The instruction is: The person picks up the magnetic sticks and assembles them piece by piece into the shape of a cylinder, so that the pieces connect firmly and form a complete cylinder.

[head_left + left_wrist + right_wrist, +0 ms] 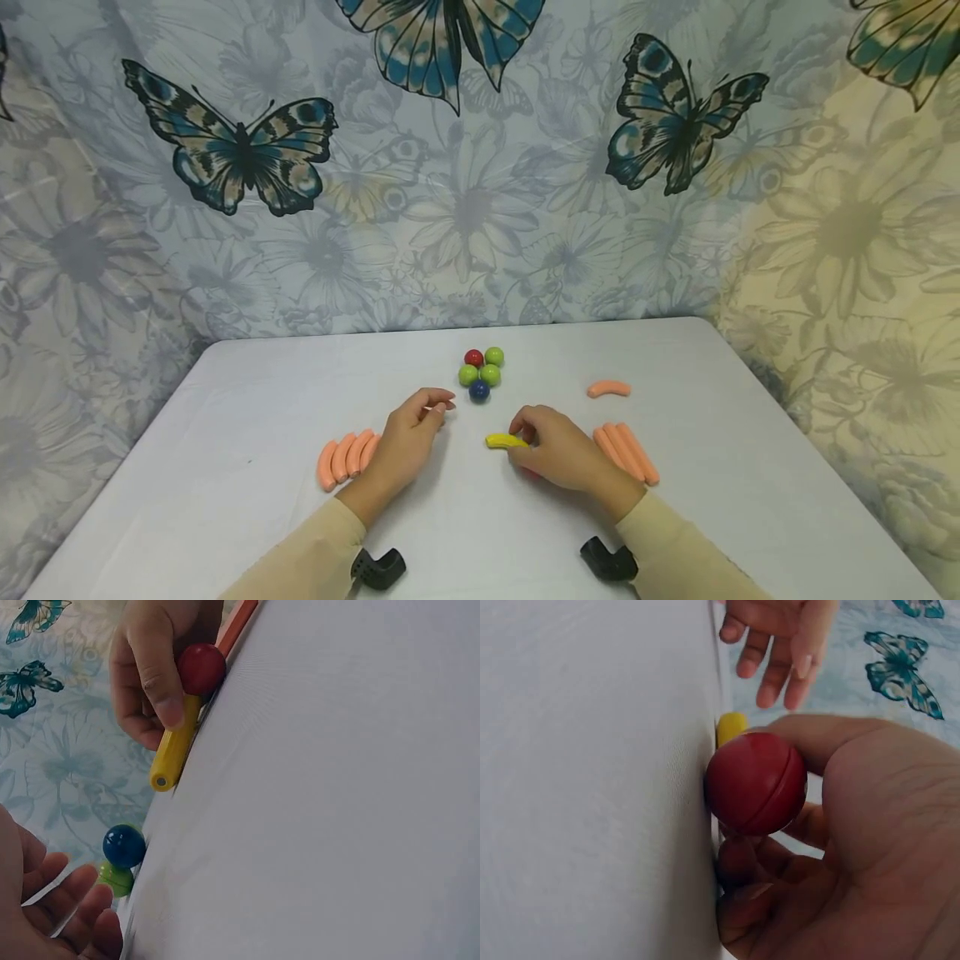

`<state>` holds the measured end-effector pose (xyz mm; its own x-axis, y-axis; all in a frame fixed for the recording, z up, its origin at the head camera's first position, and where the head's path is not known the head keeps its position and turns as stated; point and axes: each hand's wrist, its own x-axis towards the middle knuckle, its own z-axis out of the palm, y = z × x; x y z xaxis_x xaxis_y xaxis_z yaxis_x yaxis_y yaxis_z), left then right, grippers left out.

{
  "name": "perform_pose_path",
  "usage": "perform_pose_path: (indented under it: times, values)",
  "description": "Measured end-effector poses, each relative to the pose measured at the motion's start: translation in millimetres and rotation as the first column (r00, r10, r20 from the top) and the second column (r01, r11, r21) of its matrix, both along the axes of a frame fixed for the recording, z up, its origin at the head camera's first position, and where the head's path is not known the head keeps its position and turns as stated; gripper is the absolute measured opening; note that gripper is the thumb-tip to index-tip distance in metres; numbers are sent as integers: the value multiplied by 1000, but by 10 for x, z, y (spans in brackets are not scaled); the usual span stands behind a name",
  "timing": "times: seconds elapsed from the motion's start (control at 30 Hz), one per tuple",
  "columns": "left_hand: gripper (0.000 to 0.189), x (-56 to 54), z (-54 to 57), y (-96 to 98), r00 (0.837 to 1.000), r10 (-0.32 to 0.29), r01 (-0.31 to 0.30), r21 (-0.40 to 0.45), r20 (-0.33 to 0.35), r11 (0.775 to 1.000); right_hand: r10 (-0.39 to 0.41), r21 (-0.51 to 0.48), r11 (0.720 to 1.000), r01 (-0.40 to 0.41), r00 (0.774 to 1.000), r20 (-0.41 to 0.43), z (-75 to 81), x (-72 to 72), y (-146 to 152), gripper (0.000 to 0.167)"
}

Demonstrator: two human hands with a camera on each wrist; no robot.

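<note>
My right hand (555, 446) pinches a short yellow rod (501, 441) between thumb and fingers, low over the white table. In the left wrist view the rod (172, 757) shows a small metal dot at its near end. At its other end sits a red ball (202, 669), mostly hidden under the hand in the head view; the right wrist view has this ball (756, 784) large beside the thumb. My left hand (408, 437) holds nothing, its fingers relaxed and pointing toward a blue ball (479, 391), apart from it.
Behind the blue ball cluster several green balls (490, 375) and another red ball (473, 358). Several curved orange rods (341, 458) lie left of the left hand. Three straight orange rods (626, 452) lie beyond the right wrist, with one curved orange rod (609, 389) farther back.
</note>
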<state>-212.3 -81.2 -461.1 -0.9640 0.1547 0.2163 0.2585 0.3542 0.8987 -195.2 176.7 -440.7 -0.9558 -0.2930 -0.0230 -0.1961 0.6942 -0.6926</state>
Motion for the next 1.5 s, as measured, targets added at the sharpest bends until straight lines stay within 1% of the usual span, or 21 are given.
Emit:
perform_pose_path:
  times: [0.13, 0.27, 0.4, 0.47, 0.53, 0.63, 0.7, 0.73, 0.9, 1.0, 1.13, 1.23, 1.3, 1.4, 1.5]
  values:
    - [24, -62, 28, 52, 1000, -3, 4, -9, 20, 1000, -48, -8, 999, 48, 999, 5, -17, -15, 3, 17]
    - [27, -136, 62, 128, 999, -26, 27, -25, 35, 999, -87, -40, 995, 87, 996, 6, -39, -35, 26, 18]
    - [33, -214, 83, 212, 998, -57, 59, -48, 27, 997, -107, -73, 992, 107, 994, 4, -59, -54, 51, 20]
    - [36, -247, 80, 257, 997, -81, 82, -69, 16, 994, -111, -82, 990, 110, 994, 2, -71, -59, 63, 20]
    - [39, -279, 62, 294, 993, -115, 114, -102, -8, 988, -109, -87, 990, 109, 994, 3, -85, -61, 72, 20]
    - [42, -310, 32, 330, 984, -173, 164, -154, -50, 974, -109, -87, 990, 109, 994, 8, -107, -63, 77, 20]
    - [42, -319, 15, 340, 977, -199, 180, -196, -78, 964, -108, -89, 990, 108, 994, 12, -116, -65, 77, 19]
    - [42, -316, 11, 340, 976, -202, 180, -214, -83, 960, -107, -91, 990, 108, 994, 14, -119, -67, 76, 19]
    - [31, -285, -26, 308, 982, -173, 142, -313, -74, 939, -106, -89, 990, 106, 994, 9, -116, -80, 65, 17]
    - [25, -260, -42, 275, 983, -168, 135, -343, -68, 930, -116, -81, 990, 116, 993, 11, -112, -82, 58, 16]
    - [31, -181, -21, 206, 985, -164, 133, -360, -57, 923, -120, -80, 989, 121, 993, 17, -109, -76, 44, 16]
    - [37, -84, -1, 129, 986, -158, 132, -363, -43, 922, -115, -76, 990, 116, 993, 20, -95, -70, 25, 16]
    - [35, -17, 1, 77, 986, -160, 137, -359, -36, 923, -109, -72, 991, 111, 994, 24, -83, -63, 11, 16]
    - [34, 73, -1, 25, 985, -172, 153, -329, -29, 932, -103, -73, 992, 105, 994, 26, -71, -50, 2, 16]
    - [34, 131, -1, 21, 982, -187, 174, -283, -16, 943, -99, -86, 991, 102, 994, 35, -73, -37, 6, 16]
